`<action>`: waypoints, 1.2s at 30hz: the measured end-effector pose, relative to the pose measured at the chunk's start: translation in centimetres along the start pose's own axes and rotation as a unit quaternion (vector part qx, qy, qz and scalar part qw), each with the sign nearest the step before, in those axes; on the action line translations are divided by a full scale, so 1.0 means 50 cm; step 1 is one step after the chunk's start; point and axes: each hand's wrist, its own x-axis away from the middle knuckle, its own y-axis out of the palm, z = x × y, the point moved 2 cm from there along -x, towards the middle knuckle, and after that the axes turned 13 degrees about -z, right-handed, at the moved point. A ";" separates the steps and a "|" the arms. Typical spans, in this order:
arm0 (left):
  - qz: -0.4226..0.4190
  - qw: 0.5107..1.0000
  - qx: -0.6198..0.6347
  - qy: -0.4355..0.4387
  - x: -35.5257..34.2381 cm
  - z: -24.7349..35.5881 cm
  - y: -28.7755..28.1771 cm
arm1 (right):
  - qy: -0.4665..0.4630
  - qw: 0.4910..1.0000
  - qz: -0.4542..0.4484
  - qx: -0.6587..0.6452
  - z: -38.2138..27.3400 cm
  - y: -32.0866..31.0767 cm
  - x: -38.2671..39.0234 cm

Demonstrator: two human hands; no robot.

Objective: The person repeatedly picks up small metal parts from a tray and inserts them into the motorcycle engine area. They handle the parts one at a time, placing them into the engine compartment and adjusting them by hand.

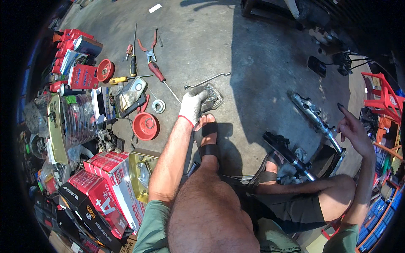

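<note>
My left hand (193, 104), in a white knitted glove with a red cuff and greyed fingers, reaches down to a small metal tray (221, 101) on the floor. Its fingers are bent together over the tray's left side; what they grip, if anything, is hidden. Small dark parts seem to lie in the tray. Just beyond it lies a double-ended ring spanner (208, 81), and to the left a red-handled screwdriver (157, 71). My right hand (355, 131) is bare and raised at the right, fingers apart, index finger stretched with a dark tip, holding nothing.
Red-handled pliers (150, 54), a black screwdriver (133, 63) and red bowls (146, 135) lie to the left. Boxes (103, 202) crowd the lower left. Silver (313, 113) and black (287, 152) fork-like tubes lie at right, near a red plastic chair (382, 101).
</note>
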 end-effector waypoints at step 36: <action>0.393 0.789 -0.411 0.235 0.083 0.257 -0.502 | -0.039 0.999 0.024 0.000 0.057 -0.017 -0.006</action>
